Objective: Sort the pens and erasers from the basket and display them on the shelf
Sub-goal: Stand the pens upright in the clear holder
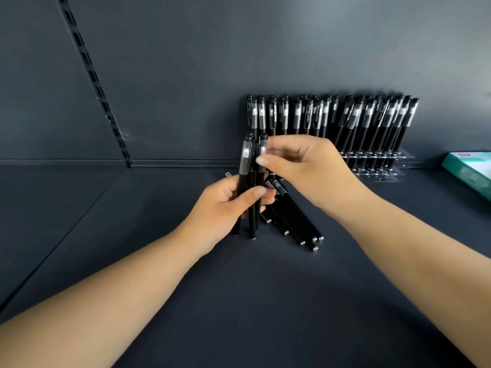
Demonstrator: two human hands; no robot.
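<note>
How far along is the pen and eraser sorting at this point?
Done: many pens stand in the clear rack against the shelf's back wall. In hand: the left hand grips a bundle of pens upright, and the right hand pinches one at its top. Left: loose pens lie on the shelf. No erasers or basket are in view.

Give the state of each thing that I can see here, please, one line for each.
Left hand: grips a bunch of black pens, held upright.
Right hand: pinches the top of one pen in that bunch.
Loose pens: lying flat in a pile on the shelf.
Displayed pens: standing upright in a clear holder.
Teal box: lying on the shelf, partly out of view.
</note>
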